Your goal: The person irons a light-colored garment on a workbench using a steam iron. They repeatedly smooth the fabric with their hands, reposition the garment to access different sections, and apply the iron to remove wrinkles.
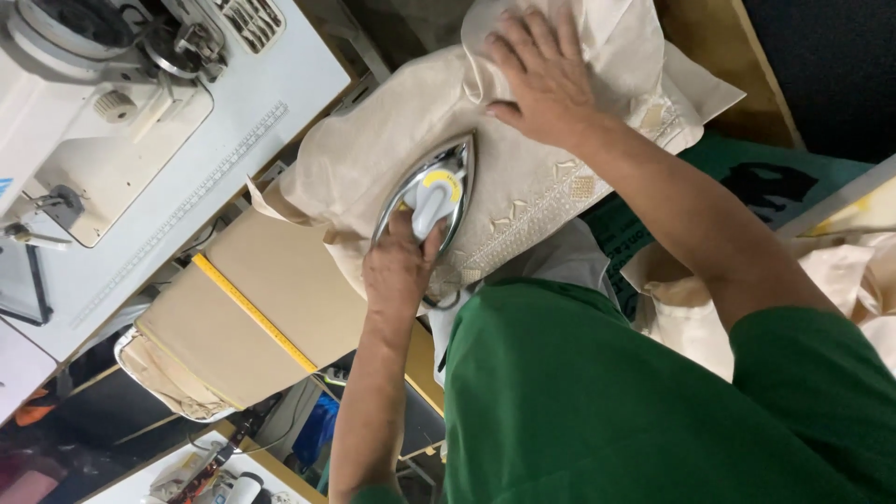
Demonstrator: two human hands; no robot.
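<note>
**stitchfan:** Workshop's pretty cramped, looking down from above. Far left there's a white sewing machine (89, 103) on a white table (280, 84) with a long ruler (187, 210) printed along its edge. Next over, a tan padded ironing board (252, 317) with a yellow tape measure (254, 313) lying diagonally across it.

**pressqueen:** No packages or signs that I can make out. Where's the iron?

**stitchfan:** Middle of the shot. Chrome iron (431, 198) with a grey handle and yellow dial, sitting flat on a cream embroidered fabric (392, 131) draped over the board's end. Left hand (399, 266) is wrapped tight round the handle, arm reaching straight up from below.

**pressqueen:** And the other hand?

**stitchfan:** Right hand (541, 75) is flat, fingers spread, pressing the fabric down just past the iron's tip, not gripping anything. Forearm runs diagonally back to a green sleeve (812, 373). More cream cloth (868, 280) is piled at far right.
</note>
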